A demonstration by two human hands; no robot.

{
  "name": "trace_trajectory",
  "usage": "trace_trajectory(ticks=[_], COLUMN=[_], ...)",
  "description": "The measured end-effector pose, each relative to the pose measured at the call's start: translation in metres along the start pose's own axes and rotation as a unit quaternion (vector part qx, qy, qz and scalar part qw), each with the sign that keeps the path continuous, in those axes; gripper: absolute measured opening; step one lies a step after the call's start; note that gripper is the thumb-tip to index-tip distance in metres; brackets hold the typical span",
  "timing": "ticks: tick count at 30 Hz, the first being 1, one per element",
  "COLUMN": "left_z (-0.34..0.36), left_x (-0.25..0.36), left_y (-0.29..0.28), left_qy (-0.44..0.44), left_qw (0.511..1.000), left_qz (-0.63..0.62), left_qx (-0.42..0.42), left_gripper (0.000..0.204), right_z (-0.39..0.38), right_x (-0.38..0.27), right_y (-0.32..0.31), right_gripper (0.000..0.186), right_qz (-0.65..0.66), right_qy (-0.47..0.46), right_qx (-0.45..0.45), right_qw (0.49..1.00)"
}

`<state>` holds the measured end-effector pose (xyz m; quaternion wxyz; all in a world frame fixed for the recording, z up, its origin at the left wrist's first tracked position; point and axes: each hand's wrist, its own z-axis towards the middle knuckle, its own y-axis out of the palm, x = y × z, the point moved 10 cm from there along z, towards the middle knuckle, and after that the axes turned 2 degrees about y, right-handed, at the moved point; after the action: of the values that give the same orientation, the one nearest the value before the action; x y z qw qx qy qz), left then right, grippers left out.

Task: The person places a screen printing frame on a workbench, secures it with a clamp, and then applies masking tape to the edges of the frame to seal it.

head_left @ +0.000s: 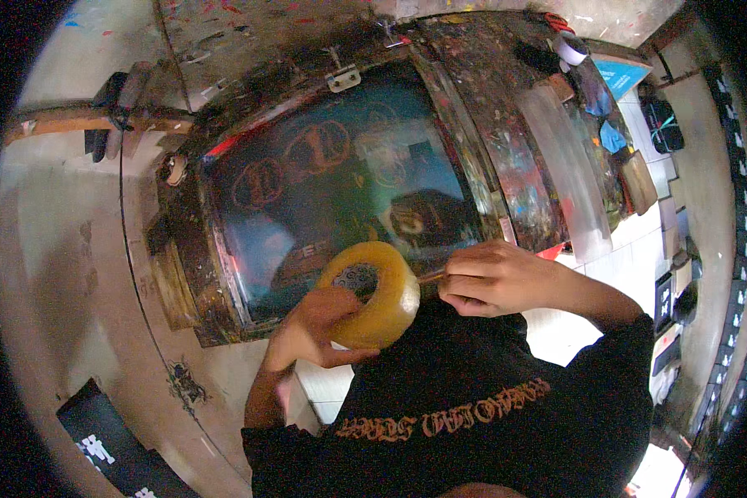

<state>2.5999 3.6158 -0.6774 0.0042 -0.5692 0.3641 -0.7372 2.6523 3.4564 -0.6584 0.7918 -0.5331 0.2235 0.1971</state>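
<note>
A wide roll of clear yellowish packing tape (400, 290) is held up in front of my chest. My left hand (319, 319) grips it from the left, with fingers reaching into its core. On its right side, my right hand (494, 278) is closed in a pinch. A short, thin strip (430, 277) runs between the roll and those fingertips; it looks like the tape's loose end. Beyond both hands lies a framed printing screen (340, 191) with dark blue-green mesh and faint orange designs.
The screen rests on a paint-stained worktable (515, 166). A metal hinge clamp (343, 79) sits at its far edge. To the right are a long pale translucent strip (564, 166), a wooden block (637, 183) and a white tape roll (571, 48). Dark printed pieces (100, 440) hang at the lower left.
</note>
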Motion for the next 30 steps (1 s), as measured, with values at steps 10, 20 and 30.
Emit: trace_trajectory(ticks=[10,20,30], left_z=[0.000,0.008,0.010], left_x=[0.007,0.014,0.023], left_y=[-0.006,0.003,0.007], left_qy=[-0.040,-0.016,-0.014], left_qw=[0.999,1.000,0.999], left_qz=[0.023,0.009,0.030], left_qx=[0.004,-0.019,-0.034], left_gripper=[0.049,0.047,0.046], right_z=[0.001,0.010,0.011], right_x=[-0.020,-0.002,0.015], right_y=[0.010,0.013,0.025], right_gripper=[0.038,0.018,0.016], right_qz=[-0.202,-0.025,0.051], right_qy=[-0.036,0.110,0.190], right_qx=[0.088,0.061,-0.009], right_qw=[0.975,0.992,0.980])
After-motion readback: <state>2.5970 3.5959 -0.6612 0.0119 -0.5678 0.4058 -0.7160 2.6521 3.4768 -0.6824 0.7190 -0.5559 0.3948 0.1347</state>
